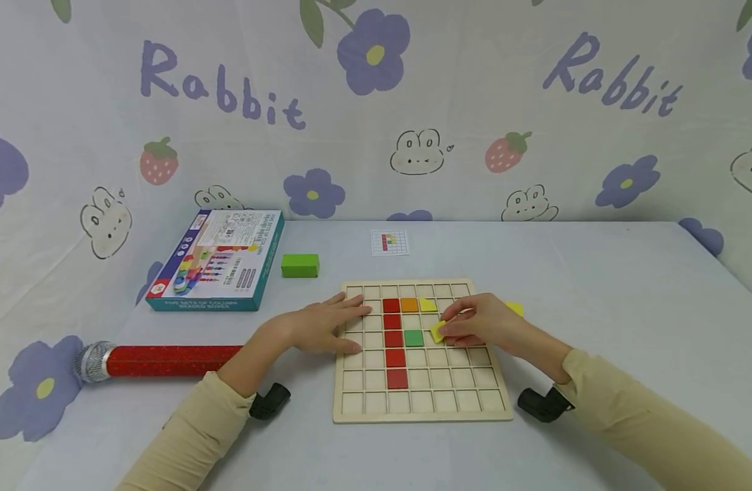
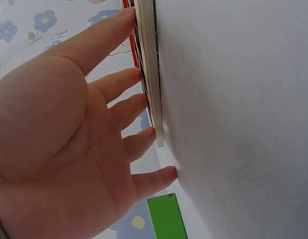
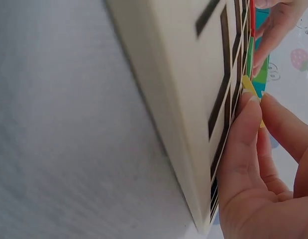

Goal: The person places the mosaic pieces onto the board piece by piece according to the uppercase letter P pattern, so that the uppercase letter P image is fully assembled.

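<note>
A wooden grid board [image 1: 422,417] lies flat on the table. Red square tiles [image 1: 394,339] fill part of one column, with an orange tile [image 1: 409,305] and a yellow tile [image 1: 428,305] beside the top one. One green tile [image 1: 413,338] sits lower down. My right hand [image 1: 483,320] pinches another yellow tile [image 1: 437,332], tilted over a cell just right of the green one; the right wrist view shows it between thumb and fingers. Spread fingers of my left hand [image 1: 317,326] rest on the board's left edge, and that hand holds nothing.
Behind the board lies a small pattern card [image 1: 389,243]. A green block [image 1: 300,266] and a flat toy box [image 1: 216,260] stand at the back left. A red microphone [image 1: 167,361] lies partly behind my left forearm. More yellow [image 1: 514,309] shows behind my right hand.
</note>
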{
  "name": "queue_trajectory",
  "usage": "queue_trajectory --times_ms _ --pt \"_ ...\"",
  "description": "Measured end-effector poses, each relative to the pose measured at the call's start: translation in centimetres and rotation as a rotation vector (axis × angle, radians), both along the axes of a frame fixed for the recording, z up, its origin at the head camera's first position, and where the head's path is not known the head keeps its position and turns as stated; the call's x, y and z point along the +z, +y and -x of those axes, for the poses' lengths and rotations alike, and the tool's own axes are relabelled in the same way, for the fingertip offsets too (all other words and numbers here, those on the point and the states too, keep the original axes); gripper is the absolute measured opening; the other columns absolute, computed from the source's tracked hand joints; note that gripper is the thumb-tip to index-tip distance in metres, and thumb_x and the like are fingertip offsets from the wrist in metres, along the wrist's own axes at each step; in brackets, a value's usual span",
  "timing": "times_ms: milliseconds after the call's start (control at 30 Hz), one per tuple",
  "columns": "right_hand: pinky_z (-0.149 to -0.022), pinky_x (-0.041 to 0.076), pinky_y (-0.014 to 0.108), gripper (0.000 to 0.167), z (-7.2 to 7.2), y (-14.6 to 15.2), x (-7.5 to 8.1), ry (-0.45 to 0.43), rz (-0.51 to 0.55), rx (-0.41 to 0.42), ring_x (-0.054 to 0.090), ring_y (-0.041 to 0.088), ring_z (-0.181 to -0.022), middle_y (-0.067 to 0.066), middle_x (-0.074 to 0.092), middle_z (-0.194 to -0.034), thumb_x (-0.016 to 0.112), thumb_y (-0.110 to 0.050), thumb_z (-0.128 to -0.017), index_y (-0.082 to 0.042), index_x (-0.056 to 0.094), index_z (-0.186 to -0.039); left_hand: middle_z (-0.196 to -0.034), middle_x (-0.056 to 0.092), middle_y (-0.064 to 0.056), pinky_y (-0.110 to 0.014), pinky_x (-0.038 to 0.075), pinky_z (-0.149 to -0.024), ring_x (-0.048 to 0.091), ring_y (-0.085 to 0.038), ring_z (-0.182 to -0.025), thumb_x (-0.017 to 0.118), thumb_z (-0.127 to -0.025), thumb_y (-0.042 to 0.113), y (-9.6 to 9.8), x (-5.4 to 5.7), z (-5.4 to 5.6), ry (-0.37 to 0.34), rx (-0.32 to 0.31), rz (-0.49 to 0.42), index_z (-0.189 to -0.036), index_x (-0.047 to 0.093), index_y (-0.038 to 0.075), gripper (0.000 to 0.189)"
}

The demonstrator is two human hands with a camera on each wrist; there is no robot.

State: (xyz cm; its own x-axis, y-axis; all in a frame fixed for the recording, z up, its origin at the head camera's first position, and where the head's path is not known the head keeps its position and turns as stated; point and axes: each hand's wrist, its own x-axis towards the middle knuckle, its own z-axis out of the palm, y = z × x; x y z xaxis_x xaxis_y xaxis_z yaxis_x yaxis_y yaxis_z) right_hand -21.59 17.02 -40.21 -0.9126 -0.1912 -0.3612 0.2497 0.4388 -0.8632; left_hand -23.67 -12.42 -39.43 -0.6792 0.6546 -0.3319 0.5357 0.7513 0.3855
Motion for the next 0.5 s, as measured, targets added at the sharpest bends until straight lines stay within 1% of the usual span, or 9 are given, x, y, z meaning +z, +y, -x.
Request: queue_trajectory --times_ms 133,233,400,500 --pt "-0.061 0.054 0.026 0.026 -0.18 -0.49 0.17 0.028 -0.095 0.014 0.065 0.015 -0.064 0.007 0.068 -0.078 0.076 -0.013 -0.082 0.000 0.064 -0.101 -0.158 0.012 -0.002 -0.053 0.013 -0.111 0.002 -0.029 -0.144 0.059 -0.093 0.043 0.01 -0.09 -0.02 -0.001 0.003 0.001 -0.152 0.028 0.019 0.071" --pt "-0.061 0.054 0.025 0.027 -0.29 -0.72 0.32 0.039 -0.134 0.037 0.063 0.014 -0.063 0.006 0.067 -0.076 0.076 -0.018 -0.083 0.000 0.067 -0.102 -0.158 0.012 -0.003 -0.054 0.013 -0.111 0.002 -0.030 -0.144 0.059 -0.093 0.043 0.00 -0.11 -0.04 0.000 0.001 0.000 -0.152 0.028 0.018 0.071" --pt "-0.066 0.055 0.027 0.031 -0.27 -0.47 0.51 0.023 -0.114 0.078 0.064 0.015 -0.068 0.006 0.068 -0.081 0.070 -0.023 -0.088 0.001 0.069 -0.108 -0.158 0.013 -0.004 -0.055 0.012 -0.110 0.002 -0.030 -0.144 0.059 -0.093 0.043 -0.04 0.00 -0.09 0.003 -0.003 0.000 -0.152 0.029 0.017 0.071" --pt "-0.070 0.055 0.028 0.033 -0.25 -0.17 0.66 -0.001 -0.062 0.105 0.065 0.017 -0.072 0.008 0.068 -0.085 0.068 -0.023 -0.090 0.002 0.067 -0.112 -0.158 0.013 -0.004 -0.055 0.012 -0.110 0.002 -0.030 -0.144 0.059 -0.093 0.043 -0.08 0.06 -0.11 0.004 -0.005 -0.001 -0.151 0.029 0.017 0.071"
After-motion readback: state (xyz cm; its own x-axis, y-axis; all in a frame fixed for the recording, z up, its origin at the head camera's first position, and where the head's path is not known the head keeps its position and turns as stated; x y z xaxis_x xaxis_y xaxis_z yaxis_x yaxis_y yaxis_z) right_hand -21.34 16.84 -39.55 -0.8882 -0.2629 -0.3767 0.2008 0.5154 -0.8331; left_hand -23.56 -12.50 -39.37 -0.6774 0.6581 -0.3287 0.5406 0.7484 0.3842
